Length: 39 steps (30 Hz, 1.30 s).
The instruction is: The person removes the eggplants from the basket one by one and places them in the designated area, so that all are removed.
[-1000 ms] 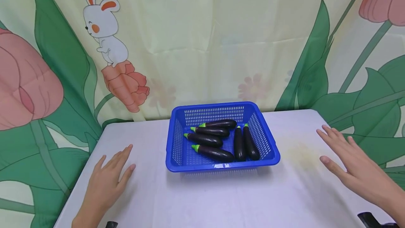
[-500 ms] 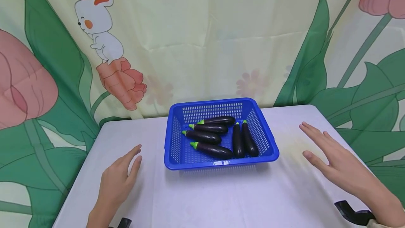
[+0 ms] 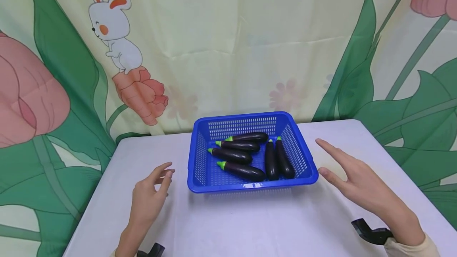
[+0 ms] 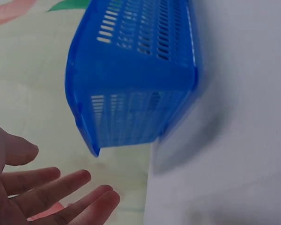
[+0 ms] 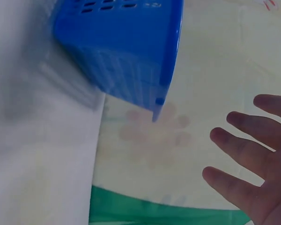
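A blue plastic basket (image 3: 225,188) with slotted walls stands on the table, holding several dark purple eggplants (image 3: 243,171) with green stem ends. Four lie crosswise on the left side and two lengthwise on the right. My left hand (image 3: 148,199) hovers left of the basket, apart from it, fingers slightly bent and holding nothing. On the other side my right hand (image 3: 360,181) is close to the basket's right rim, fingers extended, nothing in it. Both wrist views show the basket's outer wall (image 4: 131,70) with a gap to the spread fingers (image 5: 243,150).
A white cloth covers the table (image 3: 250,225). Behind it hangs a curtain (image 3: 207,50) printed with a rabbit, tulips and leaves, close to the table's back edge. Black wrist mounts (image 3: 371,233) are strapped beneath both wrists.
Both hands have moved inward toward the basket, the right one farther. The left fingers have bent a little more. The basket and eggplants have stayed in place.
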Tool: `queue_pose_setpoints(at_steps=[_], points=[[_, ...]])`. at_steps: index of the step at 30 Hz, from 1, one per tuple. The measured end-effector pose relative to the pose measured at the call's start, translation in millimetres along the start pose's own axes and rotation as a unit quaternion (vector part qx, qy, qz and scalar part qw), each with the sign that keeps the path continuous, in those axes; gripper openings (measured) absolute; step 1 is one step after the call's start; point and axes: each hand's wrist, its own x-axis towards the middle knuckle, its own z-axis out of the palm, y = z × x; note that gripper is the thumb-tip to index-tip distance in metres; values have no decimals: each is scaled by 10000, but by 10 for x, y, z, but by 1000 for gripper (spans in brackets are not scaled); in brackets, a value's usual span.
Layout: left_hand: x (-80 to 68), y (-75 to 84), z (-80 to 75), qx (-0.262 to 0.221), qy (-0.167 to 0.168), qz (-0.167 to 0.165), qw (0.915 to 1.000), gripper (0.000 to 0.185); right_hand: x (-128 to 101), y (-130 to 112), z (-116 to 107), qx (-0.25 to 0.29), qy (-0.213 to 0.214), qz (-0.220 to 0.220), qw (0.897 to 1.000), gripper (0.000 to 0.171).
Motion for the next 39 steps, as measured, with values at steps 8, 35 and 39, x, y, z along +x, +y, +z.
queue_pose_setpoints(at_steps=[8,35,39], points=[[71,128,82,-1306,-685,-1116,9828,42,180,-212,141,237,-109,-153,9995,70],[227,266,274,-2200,-1181,-2003,9474,51,790,-536,685,995,-689,-801,9894,54],[264,262,271,-2342,-1255,-2157,9396,51,865,-591,745,1037,-846,-912,9868,49]])
